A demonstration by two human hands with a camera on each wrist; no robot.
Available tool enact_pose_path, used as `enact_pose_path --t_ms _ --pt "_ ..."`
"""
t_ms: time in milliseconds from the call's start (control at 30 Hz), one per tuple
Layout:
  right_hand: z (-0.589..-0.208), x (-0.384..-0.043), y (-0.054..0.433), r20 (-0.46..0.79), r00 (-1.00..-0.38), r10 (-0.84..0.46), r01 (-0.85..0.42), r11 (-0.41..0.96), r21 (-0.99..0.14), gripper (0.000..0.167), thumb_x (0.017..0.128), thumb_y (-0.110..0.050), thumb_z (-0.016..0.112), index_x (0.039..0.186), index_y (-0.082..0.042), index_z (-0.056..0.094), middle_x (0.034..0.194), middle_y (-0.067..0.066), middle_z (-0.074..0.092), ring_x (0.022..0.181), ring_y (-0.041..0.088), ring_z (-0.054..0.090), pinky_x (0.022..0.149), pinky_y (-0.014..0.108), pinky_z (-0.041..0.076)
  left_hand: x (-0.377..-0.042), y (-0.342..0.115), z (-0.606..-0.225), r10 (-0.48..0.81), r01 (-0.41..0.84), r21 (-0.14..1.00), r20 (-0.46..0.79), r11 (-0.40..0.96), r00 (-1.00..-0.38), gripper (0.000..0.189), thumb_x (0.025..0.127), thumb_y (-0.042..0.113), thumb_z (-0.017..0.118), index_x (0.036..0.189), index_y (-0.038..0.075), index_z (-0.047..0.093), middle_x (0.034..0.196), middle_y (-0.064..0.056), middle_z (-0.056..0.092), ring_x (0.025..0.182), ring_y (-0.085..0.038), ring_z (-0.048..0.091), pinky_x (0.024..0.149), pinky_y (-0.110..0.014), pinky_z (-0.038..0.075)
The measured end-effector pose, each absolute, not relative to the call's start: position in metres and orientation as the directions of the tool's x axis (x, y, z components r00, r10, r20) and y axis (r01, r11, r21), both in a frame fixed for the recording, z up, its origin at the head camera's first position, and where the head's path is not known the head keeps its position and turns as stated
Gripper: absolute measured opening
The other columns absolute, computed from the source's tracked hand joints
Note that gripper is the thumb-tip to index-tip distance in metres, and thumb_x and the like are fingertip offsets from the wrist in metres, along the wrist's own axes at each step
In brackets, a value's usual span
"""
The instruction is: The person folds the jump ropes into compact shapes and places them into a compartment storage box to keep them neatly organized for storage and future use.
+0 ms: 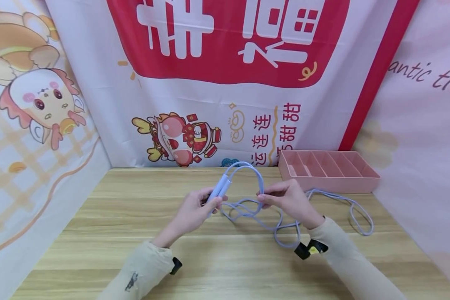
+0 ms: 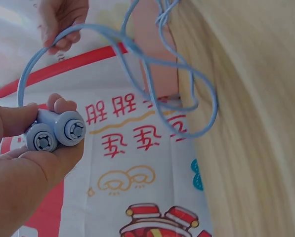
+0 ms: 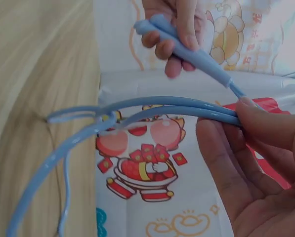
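A light blue jump rope has its two handles (image 1: 220,188) side by side in my left hand (image 1: 192,211), raised above the table. The left wrist view shows the round ends of the handles (image 2: 70,129) between thumb and fingers. From the handles the cord (image 1: 261,183) arches up and over to my right hand (image 1: 291,202), which pinches two strands together between thumb and fingertips. In the right wrist view the doubled cord (image 3: 177,109) runs out of that pinch. Below and to the right, the rest of the cord trails in loose, crossing loops.
A pink divided tray (image 1: 333,184) stands at the back right of the wooden table (image 1: 225,266). One loop of cord lies in front of it. Printed cloths (image 1: 225,96) hang behind and at both sides. Each forearm carries a dark strap piece (image 1: 303,251).
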State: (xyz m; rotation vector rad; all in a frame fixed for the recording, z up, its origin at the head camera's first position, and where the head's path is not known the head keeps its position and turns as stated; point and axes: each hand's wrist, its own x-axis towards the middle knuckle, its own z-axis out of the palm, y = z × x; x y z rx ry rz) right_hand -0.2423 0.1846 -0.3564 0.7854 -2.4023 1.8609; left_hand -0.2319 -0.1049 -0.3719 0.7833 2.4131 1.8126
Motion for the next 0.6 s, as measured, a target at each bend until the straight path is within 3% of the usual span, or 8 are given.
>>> enact_pose_path --t_ms 167,433,600 --pt "-0.364 -0.241 0.182 0.272 -0.895 -0.354 -0.331 0.119 -0.936 0.015 0.085 -0.015 0.078 0.097 -0.005 0.078 0.091 0.022 0.071 0.078 0.036 0.070 0.072 0.044 0.057 -0.230 -0.089 -0.381 0.410 0.395 0.904 0.303 0.161 -0.860 0.024 0.101 0.018 0.057 0.116 0.000 0.065 0.106 -0.006 0.071 0.087 -0.030 0.066 0.074 -0.038 0.056" --pt "-0.368 -0.240 0.176 0.289 -0.902 -0.320 -0.331 0.085 -0.940 0.018 0.086 -0.015 0.078 0.095 0.000 0.076 0.088 0.016 0.072 0.079 0.035 0.069 0.073 0.045 0.057 -0.230 -0.069 -0.393 0.452 0.397 0.910 0.306 0.120 -0.838 0.024 0.103 0.010 0.053 0.123 -0.002 0.057 0.113 -0.011 0.069 0.086 -0.021 0.065 0.075 -0.046 0.056" --pt "-0.369 -0.240 0.173 0.302 -0.903 -0.306 -0.348 0.105 -0.932 0.018 0.086 -0.018 0.078 0.094 -0.002 0.077 0.086 0.014 0.072 0.079 0.031 0.067 0.069 0.044 0.056 -0.230 -0.054 -0.397 0.459 0.373 0.924 0.294 0.088 -0.838 0.028 0.103 0.010 0.052 0.127 -0.003 0.055 0.105 -0.012 0.068 0.088 -0.028 0.064 0.074 -0.049 0.055"
